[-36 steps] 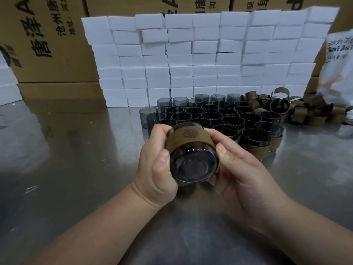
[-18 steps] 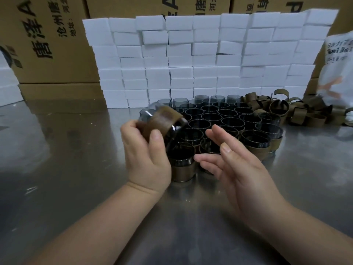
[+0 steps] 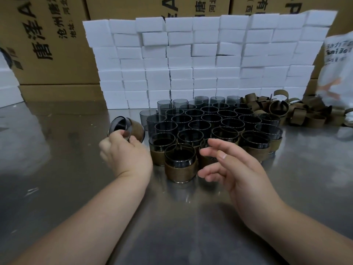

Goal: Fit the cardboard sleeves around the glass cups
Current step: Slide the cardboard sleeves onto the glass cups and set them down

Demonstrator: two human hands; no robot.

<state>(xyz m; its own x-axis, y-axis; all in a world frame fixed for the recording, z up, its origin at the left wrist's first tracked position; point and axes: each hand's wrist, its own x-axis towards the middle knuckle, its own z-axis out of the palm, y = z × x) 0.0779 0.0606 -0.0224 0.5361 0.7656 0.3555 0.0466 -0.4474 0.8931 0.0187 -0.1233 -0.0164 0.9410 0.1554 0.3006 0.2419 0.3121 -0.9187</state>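
Observation:
My left hand grips a smoky glass cup wearing a brown cardboard sleeve, tilted with its mouth to the left, just left of the cluster of cups. My right hand hovers empty with relaxed fingers in front of the cluster. Several dark glass cups stand upright together on the steel table; the nearest ones, such as the front cup, carry brown sleeves, the farther ones are bare. A pile of loose cardboard sleeves lies to the right of the cups.
A wall of stacked white foam blocks rises right behind the cups, with large printed cardboard boxes behind it. A white plastic bag stands at the far right. The shiny steel table spreads left and near me.
My left hand has carried the sleeved cup away to the left and lower, tilting its mouth leftward. My right hand let go of the cup and now hangs empty before the cluster.

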